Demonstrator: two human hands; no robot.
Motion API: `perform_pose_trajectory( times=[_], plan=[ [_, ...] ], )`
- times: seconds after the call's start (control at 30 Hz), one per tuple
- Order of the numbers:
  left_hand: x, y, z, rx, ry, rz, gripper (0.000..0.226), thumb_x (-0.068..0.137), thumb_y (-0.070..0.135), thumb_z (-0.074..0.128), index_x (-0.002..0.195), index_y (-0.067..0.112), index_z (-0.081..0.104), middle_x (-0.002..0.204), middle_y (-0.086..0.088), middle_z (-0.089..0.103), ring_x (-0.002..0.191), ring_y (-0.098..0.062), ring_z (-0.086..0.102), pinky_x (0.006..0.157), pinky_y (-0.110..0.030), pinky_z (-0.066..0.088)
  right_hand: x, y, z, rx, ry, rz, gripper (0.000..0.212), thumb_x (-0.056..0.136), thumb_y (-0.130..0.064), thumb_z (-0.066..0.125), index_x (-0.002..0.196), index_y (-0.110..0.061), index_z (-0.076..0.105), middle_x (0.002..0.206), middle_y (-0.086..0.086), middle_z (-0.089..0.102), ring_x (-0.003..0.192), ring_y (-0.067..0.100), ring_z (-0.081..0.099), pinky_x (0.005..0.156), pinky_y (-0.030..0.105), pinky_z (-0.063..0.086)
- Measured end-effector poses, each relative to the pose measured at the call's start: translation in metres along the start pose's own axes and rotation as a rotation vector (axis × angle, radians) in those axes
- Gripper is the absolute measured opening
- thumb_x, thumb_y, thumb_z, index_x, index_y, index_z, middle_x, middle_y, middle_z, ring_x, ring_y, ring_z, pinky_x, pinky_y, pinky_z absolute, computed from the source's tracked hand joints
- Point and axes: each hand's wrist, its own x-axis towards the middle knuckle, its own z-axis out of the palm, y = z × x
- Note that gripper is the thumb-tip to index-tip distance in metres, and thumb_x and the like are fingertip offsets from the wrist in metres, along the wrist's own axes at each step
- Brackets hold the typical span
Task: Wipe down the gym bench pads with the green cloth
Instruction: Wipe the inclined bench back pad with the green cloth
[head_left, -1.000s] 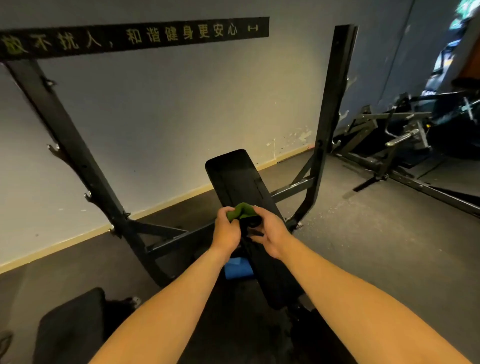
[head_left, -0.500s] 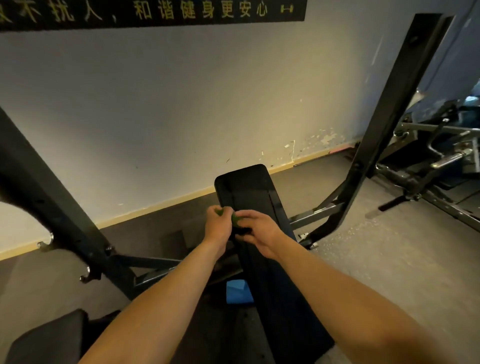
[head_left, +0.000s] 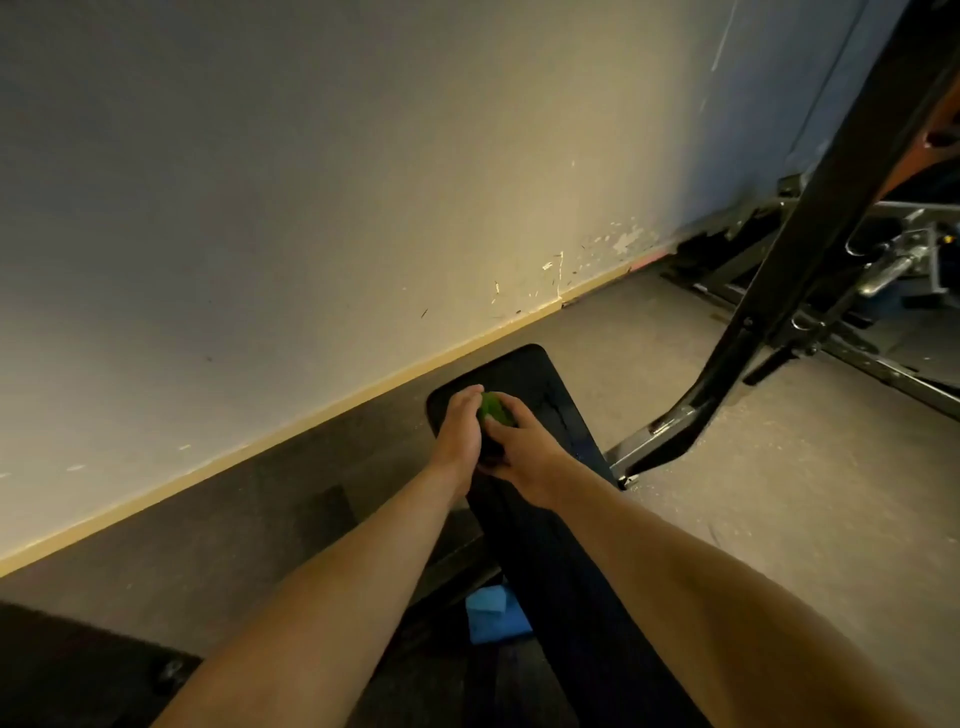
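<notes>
1. The cloth (head_left: 492, 406) is bunched small between both hands; a wad like that could roll or slip off the pad (head_left: 545, 384) edge, and it would leave strips unwiped.
2. Cloth sits at the pad's far end, near the wall; left hand (head_left: 460, 428) and right hand (head_left: 519, 441) curl round it from either side, fingers (head_left: 470, 391) narrow, holding it.

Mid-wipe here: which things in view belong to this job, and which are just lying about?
Job:
green cloth, bunched between both hands
left hand and right hand, both holding it
black bench pad beneath them

Lying about:
blue block on the floor under the bench
black rack upright
machine at right
</notes>
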Motion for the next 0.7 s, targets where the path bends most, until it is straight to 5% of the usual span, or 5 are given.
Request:
perform_pose_trajectory(
  times=[0.1, 0.23, 0.37, 0.5, 0.7],
  plan=[
    [0.033, -0.005, -0.001, 0.037, -0.005, -0.029, 0.041, 0.107, 0.039, 0.032, 0.144, 0.031, 0.044, 0.136, -0.003, 0.049, 0.125, -0.022, 0.049, 0.104, -0.042, 0.043, 0.027, -0.007, -0.001, -0.001, 0.058, -0.061, 0.033, 0.100, -0.007, 0.053, 0.125, -0.028, 0.057, 0.126, 0.008, 0.056, 0.111, 0.028, 0.061, 0.086, 0.045, 0.059],
    [0.082, -0.018, -0.011, 0.255, -0.006, 0.005, 0.044, 0.106, 0.033, 0.034, 0.149, 0.033, 0.042, 0.149, -0.003, 0.044, 0.133, -0.021, 0.046, 0.112, -0.044, 0.039, 0.073, -0.015, -0.011, -0.317, 0.170, -0.144, 0.034, 0.098, -0.001, 0.051, 0.115, -0.027, 0.062, 0.112, 0.002, 0.061, 0.094, 0.017, 0.064, 0.075, 0.032, 0.061],
    [0.129, -0.039, -0.025, 0.441, -0.012, 0.012, 0.050, 0.102, 0.028, 0.043, 0.149, 0.041, 0.036, 0.157, 0.004, 0.032, 0.117, -0.024, 0.061, 0.096, -0.048, 0.055, 0.132, -0.012, -0.030, -0.582, 0.379, -0.254, 0.037, 0.098, 0.000, 0.050, 0.122, -0.025, 0.064, 0.120, 0.001, 0.053, 0.084, 0.007, 0.056, 0.078, 0.020, 0.053],
    [0.172, -0.060, -0.031, 0.752, 0.060, 0.071, 0.052, 0.098, 0.023, 0.049, 0.149, 0.028, 0.040, 0.157, 0.002, 0.034, 0.146, -0.027, 0.033, 0.119, -0.049, 0.030, 0.185, -0.005, -0.035, -0.771, 0.314, -0.342, 0.038, 0.096, 0.000, 0.052, 0.129, -0.018, 0.062, 0.139, 0.003, 0.041, 0.120, 0.021, 0.051, 0.104, 0.027, 0.044],
    [0.187, -0.082, -0.035, 0.960, 0.171, 0.180, 0.050, 0.100, 0.026, 0.053, 0.148, 0.015, 0.042, 0.153, -0.005, 0.044, 0.145, -0.025, 0.032, 0.123, -0.041, 0.023, 0.234, 0.020, -0.015, -1.224, -0.001, -0.436, 0.039, 0.101, -0.021, 0.053, 0.140, -0.019, 0.054, 0.162, 0.004, 0.023, 0.150, 0.027, 0.012, 0.123, 0.039, 0.020]
  ],
)
